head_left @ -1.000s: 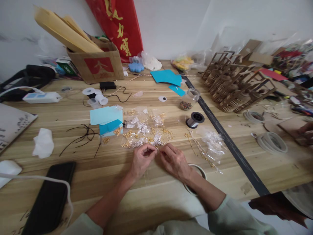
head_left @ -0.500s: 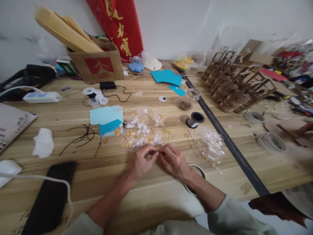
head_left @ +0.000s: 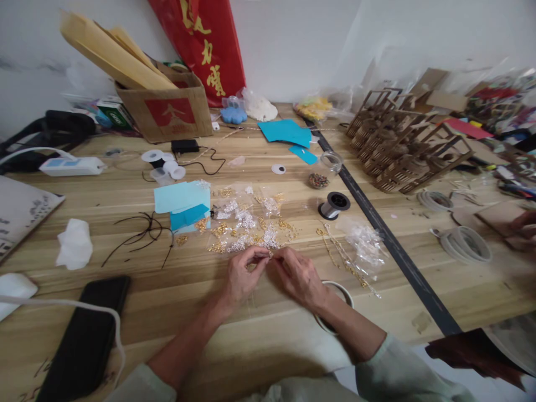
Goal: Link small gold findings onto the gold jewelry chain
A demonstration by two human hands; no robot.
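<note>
My left hand [head_left: 246,272] and my right hand [head_left: 298,274] meet fingertip to fingertip above the wooden table. Both are pinched closed on something too small to make out; a tiny bright bit shows between the tips. Just beyond the fingers lie small silver beads [head_left: 268,237] and gold beads [head_left: 219,229], loose and on clear plastic bags. Gold and silver chains [head_left: 344,258] lie to the right of my right hand, against a crumpled heap of clear bags [head_left: 365,244]. A roll of tape [head_left: 350,296] sits partly under my right forearm.
A wire spool [head_left: 334,205] and a glass jar of beads [head_left: 320,177] stand at right centre. Blue cards [head_left: 182,196] and black cord [head_left: 148,231] lie left, with a dark phone [head_left: 84,335] nearer. Wooden baskets [head_left: 402,151] stand back right. Another person's hand [head_left: 524,221] shows at the right edge.
My fingertips have shifted slightly, and a small bright bit now shows between them. Both hands stay in nearly the same place; the things on the table have not moved.
</note>
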